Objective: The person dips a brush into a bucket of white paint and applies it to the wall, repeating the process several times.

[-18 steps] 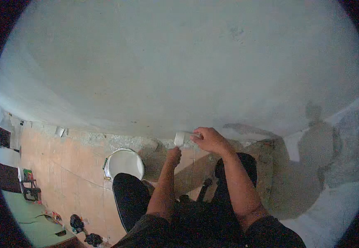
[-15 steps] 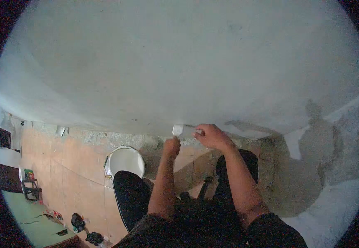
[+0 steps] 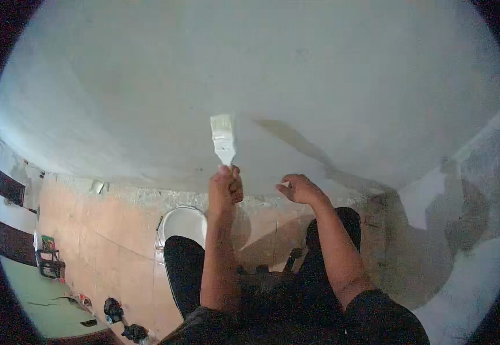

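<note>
A paintbrush [image 3: 223, 138] with pale bristles and a white-smeared ferrule points upward in front of the grey-white wall [image 3: 319, 75]. My left hand [image 3: 224, 187] is wrapped round its handle. To the right, my right hand [image 3: 300, 189] hangs before the lower wall with its fingers curled and pressed together. A small pale spot shows at those fingertips, but I cannot tell what it is. A round bucket of white paint [image 3: 184, 223] stands on the floor beside my left knee, partly hidden by it.
Crumbly debris [image 3: 140, 196] lies along the foot of the wall on the tan floor [image 3: 112, 241]. A dark stool-like item [image 3: 50, 261] and black bundles [image 3: 132, 332] sit at the left. Shadows of my arm and head fall on the wall at right.
My left hand has lifted the paintbrush up and leftward, from low on the wall near my right hand. My right hand has shifted slightly right, away from the brush.
</note>
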Demonstrator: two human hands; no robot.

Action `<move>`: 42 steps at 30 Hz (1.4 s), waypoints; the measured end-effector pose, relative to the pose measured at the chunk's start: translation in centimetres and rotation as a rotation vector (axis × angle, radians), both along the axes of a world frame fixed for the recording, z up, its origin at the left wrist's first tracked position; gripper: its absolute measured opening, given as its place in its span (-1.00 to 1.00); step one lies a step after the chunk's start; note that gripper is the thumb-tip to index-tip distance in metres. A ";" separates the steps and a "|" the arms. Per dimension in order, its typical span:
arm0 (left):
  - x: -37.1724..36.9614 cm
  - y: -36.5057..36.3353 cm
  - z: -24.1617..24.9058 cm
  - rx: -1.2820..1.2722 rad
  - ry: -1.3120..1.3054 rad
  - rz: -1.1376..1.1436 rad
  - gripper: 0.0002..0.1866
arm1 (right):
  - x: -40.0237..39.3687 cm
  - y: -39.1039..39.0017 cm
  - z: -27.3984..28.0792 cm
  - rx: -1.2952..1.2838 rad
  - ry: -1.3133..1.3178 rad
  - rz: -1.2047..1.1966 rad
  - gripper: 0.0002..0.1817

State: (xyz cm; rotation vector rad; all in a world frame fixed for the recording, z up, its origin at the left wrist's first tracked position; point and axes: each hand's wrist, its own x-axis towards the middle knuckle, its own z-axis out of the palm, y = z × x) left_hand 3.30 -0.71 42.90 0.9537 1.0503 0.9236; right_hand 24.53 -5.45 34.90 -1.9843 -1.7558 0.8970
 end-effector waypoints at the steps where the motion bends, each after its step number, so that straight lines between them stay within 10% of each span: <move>1: 0.6 0.3 -0.9 0.135 0.116 0.000 -0.63 | 0.0 0.0 -0.2 0.048 -0.019 0.024 -0.47; 9: 2.0 1.8 -15.4 0.063 0.179 -0.159 -0.59 | -1.8 -0.4 -1.1 0.055 -0.041 0.062 -0.55; 12: 0.8 1.7 -18.9 0.280 0.090 -0.249 -0.59 | -3.9 -0.7 0.4 -0.369 0.190 0.102 -0.58; 15: -0.7 0.6 -16.5 0.546 0.116 -0.365 -0.61 | -6.4 -1.9 -0.7 -0.364 0.378 0.074 -0.59; 17: -1.1 -1.7 -10.9 -0.098 -0.101 -0.203 -0.62 | -7.7 -2.3 -0.8 -0.276 0.505 0.123 -0.62; 23: -4.3 -4.2 -7.4 -0.039 -0.011 -0.267 -0.55 | -11.8 -3.2 -0.7 0.004 0.501 0.225 -0.74; 27: -7.6 -5.4 -6.3 0.029 0.009 -0.413 -0.47 | -14.5 -4.2 -6.0 0.121 0.972 0.164 -0.77; 33: -20.4 -2.3 -1.9 0.234 1.179 -0.719 -0.44 | -15.1 -4.5 -5.6 -0.186 0.753 -0.045 -0.76; 36: -26.2 -0.2 -4.2 0.222 1.018 -0.298 -0.55 | -16.0 -4.7 -7.8 -0.224 0.574 -0.034 -0.75; 42: -29.1 -0.6 -3.2 0.081 0.752 -0.142 -0.57 | -18.6 -3.6 -12.7 -0.071 0.171 0.195 -0.80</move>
